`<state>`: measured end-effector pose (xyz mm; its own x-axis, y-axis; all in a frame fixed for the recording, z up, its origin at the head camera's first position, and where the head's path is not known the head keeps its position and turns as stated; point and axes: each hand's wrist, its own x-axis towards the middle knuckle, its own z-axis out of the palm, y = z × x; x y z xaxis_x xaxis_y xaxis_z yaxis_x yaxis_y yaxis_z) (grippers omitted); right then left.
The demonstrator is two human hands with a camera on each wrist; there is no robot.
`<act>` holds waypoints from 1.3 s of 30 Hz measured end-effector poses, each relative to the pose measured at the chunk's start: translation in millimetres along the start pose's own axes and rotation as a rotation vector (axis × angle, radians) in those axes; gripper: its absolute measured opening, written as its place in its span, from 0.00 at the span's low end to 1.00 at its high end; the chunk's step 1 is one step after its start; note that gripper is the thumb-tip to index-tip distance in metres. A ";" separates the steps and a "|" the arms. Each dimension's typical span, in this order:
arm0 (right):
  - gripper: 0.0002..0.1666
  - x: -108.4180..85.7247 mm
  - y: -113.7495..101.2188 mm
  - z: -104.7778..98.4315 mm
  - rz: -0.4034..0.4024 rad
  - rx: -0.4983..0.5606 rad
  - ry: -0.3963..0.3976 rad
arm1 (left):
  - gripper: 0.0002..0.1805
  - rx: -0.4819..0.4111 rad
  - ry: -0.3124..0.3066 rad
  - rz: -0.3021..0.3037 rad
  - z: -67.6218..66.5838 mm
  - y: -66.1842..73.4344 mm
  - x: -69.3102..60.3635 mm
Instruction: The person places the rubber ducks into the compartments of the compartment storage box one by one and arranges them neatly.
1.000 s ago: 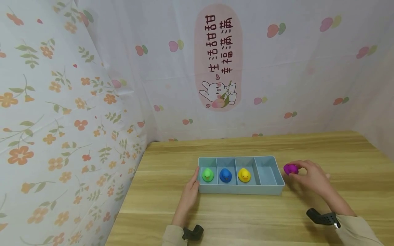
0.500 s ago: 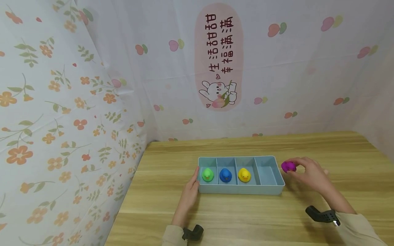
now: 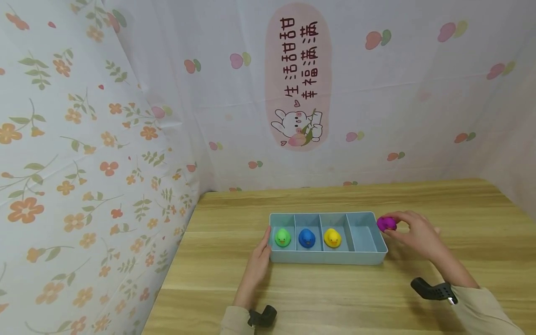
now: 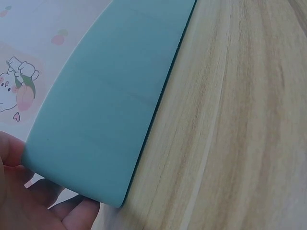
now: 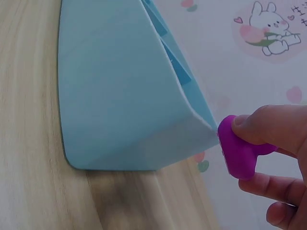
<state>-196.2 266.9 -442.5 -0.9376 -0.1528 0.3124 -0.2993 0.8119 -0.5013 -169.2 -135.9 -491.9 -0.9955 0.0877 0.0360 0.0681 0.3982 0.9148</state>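
Observation:
A pale blue divided box (image 3: 326,257) stands on the table, its compartments in a row. From the left these hold a green rubber duck (image 3: 282,238), a blue rubber duck (image 3: 307,239) and a yellow rubber duck (image 3: 332,238); the rightmost compartment (image 3: 363,236) has nothing in it. My right hand (image 3: 418,236) pinches a purple rubber duck (image 5: 240,148) between thumb and fingers, just above the box's right end. My left hand (image 3: 257,265) rests its fairly straight fingers (image 4: 81,215) against the box's left end wall.
The wooden table (image 3: 326,298) extends around the box. A white printed cloth (image 3: 377,102) hangs behind it, and a floral cloth (image 3: 92,186) hangs along the left side. Both wrists wear black straps (image 3: 433,289).
My right hand has moved left and slightly away from me with the purple rubber duck, from beside the box to its right rim. My left hand and the box have stayed put.

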 end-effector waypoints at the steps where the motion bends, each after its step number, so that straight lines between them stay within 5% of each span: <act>1: 0.23 0.7 -1.0 -0.1 -0.001 0.005 -0.006 | 0.28 -0.001 0.000 0.000 0.0 0.1 0.1; 13: 0.20 6.7 -10.7 4.7 -0.089 0.033 0.011 | 0.29 -0.009 -0.007 -0.029 0.7 0.8 0.3; 39: 0.21 10.3 -30.3 18.9 -0.026 0.036 -0.057 | 0.29 -0.010 -0.005 0.005 -0.3 1.0 -0.2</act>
<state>-200.1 230.1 -439.3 -0.9377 -0.2059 0.2800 -0.3288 0.7865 -0.5228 -168.9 -135.8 -490.9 -0.9948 0.0944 0.0388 0.0727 0.3887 0.9185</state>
